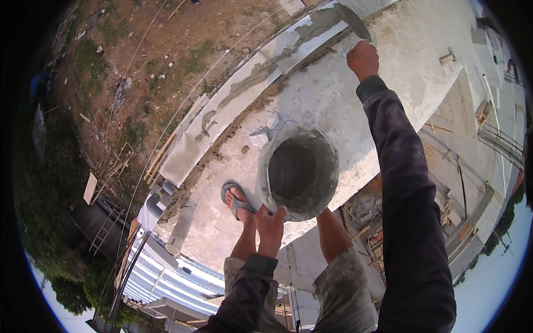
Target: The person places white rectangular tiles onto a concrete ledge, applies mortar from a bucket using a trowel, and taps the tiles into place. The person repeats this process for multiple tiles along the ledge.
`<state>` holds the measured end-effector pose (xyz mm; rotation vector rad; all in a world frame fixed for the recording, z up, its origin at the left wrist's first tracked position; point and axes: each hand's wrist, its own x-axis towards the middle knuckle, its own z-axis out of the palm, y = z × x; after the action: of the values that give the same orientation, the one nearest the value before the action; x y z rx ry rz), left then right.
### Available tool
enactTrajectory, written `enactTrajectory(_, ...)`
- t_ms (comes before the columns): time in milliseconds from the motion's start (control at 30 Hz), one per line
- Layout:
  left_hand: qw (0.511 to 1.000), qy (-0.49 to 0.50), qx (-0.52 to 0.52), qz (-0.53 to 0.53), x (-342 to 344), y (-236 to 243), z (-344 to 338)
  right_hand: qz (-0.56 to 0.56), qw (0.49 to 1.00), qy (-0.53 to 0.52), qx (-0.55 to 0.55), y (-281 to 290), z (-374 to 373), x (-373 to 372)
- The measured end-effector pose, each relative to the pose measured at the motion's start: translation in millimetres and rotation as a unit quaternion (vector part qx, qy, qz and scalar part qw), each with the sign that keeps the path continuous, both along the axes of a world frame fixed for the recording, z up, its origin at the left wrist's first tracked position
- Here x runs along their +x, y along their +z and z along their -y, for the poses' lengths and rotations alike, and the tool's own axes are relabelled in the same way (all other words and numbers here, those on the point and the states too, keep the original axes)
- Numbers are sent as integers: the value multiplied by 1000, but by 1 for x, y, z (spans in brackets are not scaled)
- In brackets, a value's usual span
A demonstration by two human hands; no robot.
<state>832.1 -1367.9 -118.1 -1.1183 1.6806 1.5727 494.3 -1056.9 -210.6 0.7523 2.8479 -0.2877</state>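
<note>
My left hand [270,226] is closed on the near rim of a mortar-crusted bucket [265,177], thumb over the edge. Wet grey mortar [294,164] lies inside it. Stretched far forward, my right hand [363,60] is a fist around the handle of a trowel [355,23]. The handle is hidden in the fist. The trowel's blade is at the far end of a low row of pale blocks [222,119], against the grey mortar [316,25] spread along their top. Smaller mortar smears mark the nearer blocks.
I stand on a narrow concrete slab [338,105]; one sandalled foot [236,197] shows beside the bucket. The slab drops off at right to a lower level with timber. Beyond the blocks lies bare ground [183,33] far below. A hammer [447,55] lies near the right edge.
</note>
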Motion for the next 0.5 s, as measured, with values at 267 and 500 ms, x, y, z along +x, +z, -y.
enactTrajectory(267, 998, 42, 37, -29, 7, 1, 0, -15, 996, 63, -57, 7, 83, 81)
enactTrajectory(500, 999, 41, 32, 5, 18, -2, 6, 34, 988, 90, -117, 25, 143, 122)
